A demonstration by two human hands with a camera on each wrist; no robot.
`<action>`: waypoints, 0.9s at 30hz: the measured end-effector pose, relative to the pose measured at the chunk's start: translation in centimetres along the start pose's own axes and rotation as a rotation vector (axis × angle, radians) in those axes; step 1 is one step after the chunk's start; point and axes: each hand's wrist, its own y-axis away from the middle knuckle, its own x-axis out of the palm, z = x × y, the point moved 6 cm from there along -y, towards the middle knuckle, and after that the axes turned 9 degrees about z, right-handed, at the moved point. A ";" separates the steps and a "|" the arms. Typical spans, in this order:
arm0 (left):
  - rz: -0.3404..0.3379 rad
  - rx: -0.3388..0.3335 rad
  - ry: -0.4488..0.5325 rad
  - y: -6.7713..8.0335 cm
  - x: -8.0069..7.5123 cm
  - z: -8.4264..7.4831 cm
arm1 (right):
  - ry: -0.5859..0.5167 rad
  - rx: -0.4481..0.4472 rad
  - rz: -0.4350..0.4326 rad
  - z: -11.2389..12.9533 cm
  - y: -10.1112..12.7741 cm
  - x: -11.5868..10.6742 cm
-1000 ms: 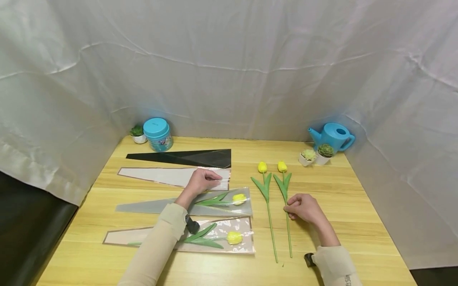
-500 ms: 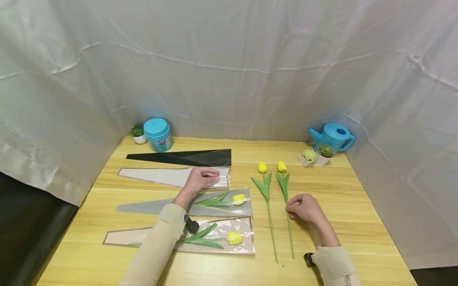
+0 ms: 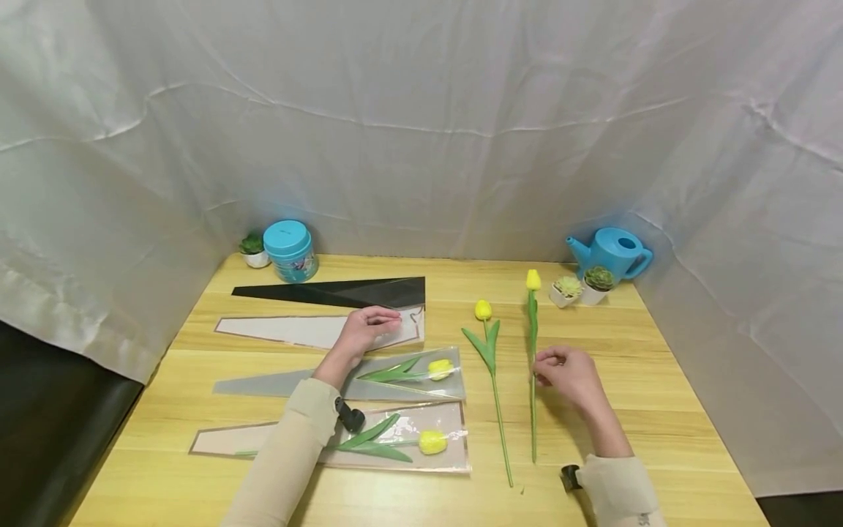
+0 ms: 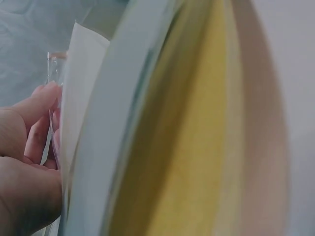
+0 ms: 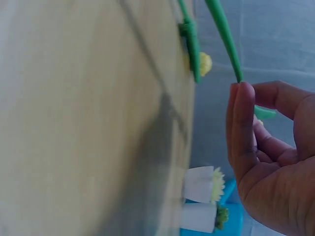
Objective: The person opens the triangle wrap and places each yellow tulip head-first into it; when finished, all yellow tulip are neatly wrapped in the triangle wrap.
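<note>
My right hand [image 3: 569,377] pinches a yellow artificial tulip [image 3: 533,329] by its green stem. This tulip stands off the table, its shadow on the wood in the right wrist view. Left of it, a second tulip [image 3: 490,353] lies flat. At the wide right end of a white flower sleeve [image 3: 296,329], my left hand [image 3: 362,333] pinches the clear film [image 4: 55,73] with fingers and thumb. Nearer me lie a grey sleeve [image 3: 263,384] and a pinkish sleeve [image 3: 227,440], each with a yellow tulip inside. The left forearm crosses above both.
A black sleeve [image 3: 323,294] lies behind the white one. A blue-lidded jar [image 3: 290,252] and a small potted plant [image 3: 255,251] stand back left. At back right are a blue watering can [image 3: 612,250] and two small potted succulents [image 3: 597,284]. Grey curtains [image 3: 421,146] enclose the table.
My right hand has raised the tulip, turned it upright in the view and moved its head right and farther back. My left hand has shifted slightly left at the white sleeve's end.
</note>
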 end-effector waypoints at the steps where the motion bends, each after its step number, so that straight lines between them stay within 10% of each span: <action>1: -0.001 0.005 0.009 0.1 0.0 0.0 | -0.028 -0.010 -0.008 0.3 0.1 -0.2; 27: -0.011 -0.014 0.027 0.1 -0.1 0.3 | -0.341 -0.097 -0.035 3.2 -0.9 -0.1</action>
